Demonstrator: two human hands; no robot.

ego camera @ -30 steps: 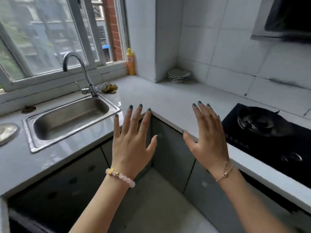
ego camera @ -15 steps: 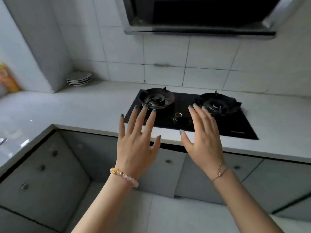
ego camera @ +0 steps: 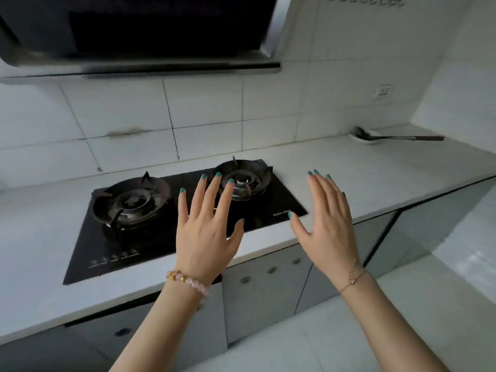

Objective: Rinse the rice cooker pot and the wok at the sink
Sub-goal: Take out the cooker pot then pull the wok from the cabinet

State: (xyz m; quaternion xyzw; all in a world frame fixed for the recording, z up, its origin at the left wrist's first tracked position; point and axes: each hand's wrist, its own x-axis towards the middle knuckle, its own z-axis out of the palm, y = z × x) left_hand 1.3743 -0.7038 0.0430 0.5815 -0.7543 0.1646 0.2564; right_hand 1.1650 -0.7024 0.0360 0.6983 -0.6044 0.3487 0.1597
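Observation:
Neither the rice cooker pot nor the wok is in view, and the sink is out of frame. My left hand (ego camera: pixel 206 232) is held up flat with fingers spread, empty, in front of the black gas hob (ego camera: pixel 150 224). My right hand (ego camera: pixel 328 226) is raised the same way, fingers apart and empty, over the counter edge just right of the hob. Both burners of the hob are bare.
A white counter (ego camera: pixel 362 167) runs along the tiled wall and turns at the right corner. A ladle (ego camera: pixel 389 137) rests in a small white dish at the back right. A range hood (ego camera: pixel 139 36) hangs above the hob. Grey cabinet doors (ego camera: pixel 268 285) sit below.
My view has swung to the right, from the sink and window past the corner to the hob and the right end of the counter. Both hands stay raised, open and empty.

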